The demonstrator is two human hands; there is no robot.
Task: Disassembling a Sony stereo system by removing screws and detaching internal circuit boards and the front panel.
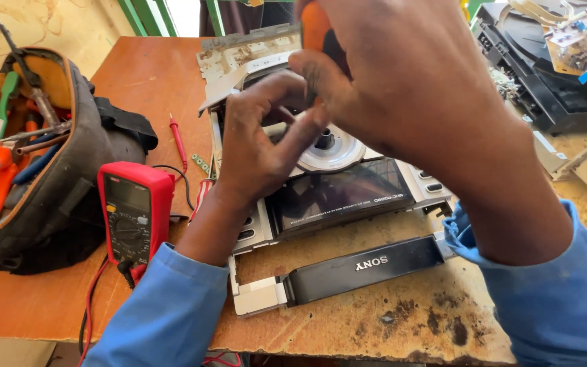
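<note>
A silver and black disc player (348,194) lies opened on the wooden table (144,75), its white round disc hub (338,151) showing. My right hand (402,88) is shut on a screwdriver with an orange and black handle (315,30), held upright over the player. My left hand (263,146) reaches in below it, fingers pinched by the screwdriver's shaft, which is hidden. A loose black front panel strip (361,268) lies in front of the player.
A red multimeter (134,211) with red and black leads and a red probe (178,139) lies left of the player. Further left is an open tool bag (28,163) holding several tools. More dismantled black equipment and a circuit board (565,47) sit at the back right.
</note>
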